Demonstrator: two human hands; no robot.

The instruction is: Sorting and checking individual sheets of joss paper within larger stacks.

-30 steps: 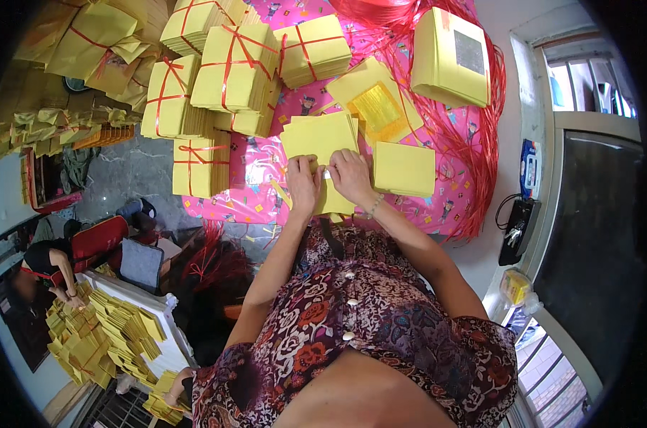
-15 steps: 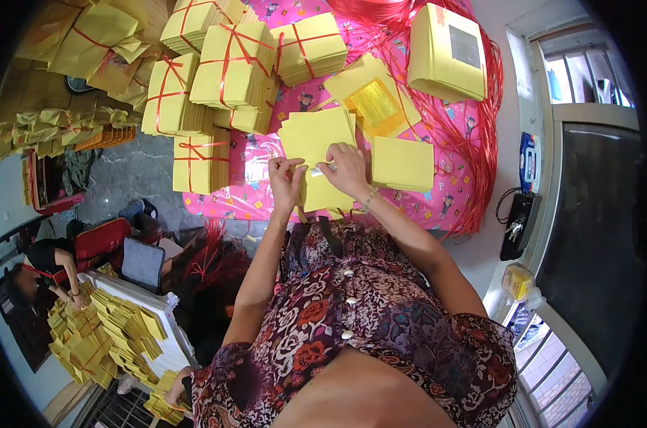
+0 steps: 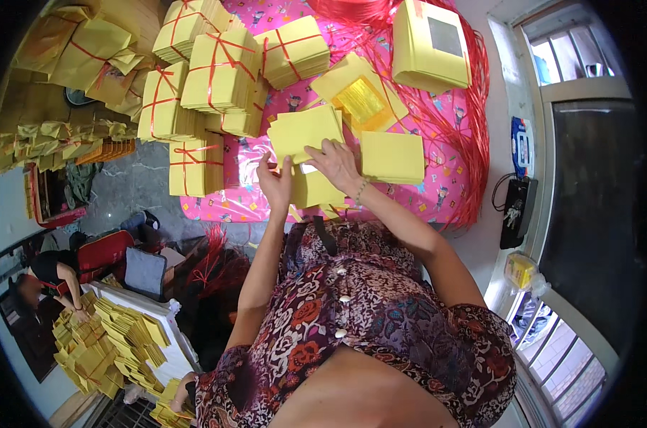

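Observation:
In front of me lies a stack of yellow paper sheets (image 3: 306, 128) on the pink patterned cover. Its near part (image 3: 318, 191) shows below a raised or folded edge, with a small white patch at that edge. My right hand (image 3: 338, 170) has its bent fingers and thumb at the sheet's near right edge, gripping it. At the left edge, my left hand (image 3: 275, 184) has its thumb against the paper and its forefinger apart from it. A second yellow stack (image 3: 393, 157) lies just right of my right hand. Beyond is a yellow sheet with a shiny gold square (image 3: 360, 103).
Bundles of yellow paper tied with red ribbon (image 3: 222, 71) stand at the far left of the table. Red ribbon strands (image 3: 470, 157) run down its right side, by a large yellow stack (image 3: 430, 50). Another person's arm (image 3: 70, 282) reaches over yellow packets at lower left.
The view has shifted slightly. My left thumb and forefinger have spread farther apart. My right hand has moved up over the sheet's edge.

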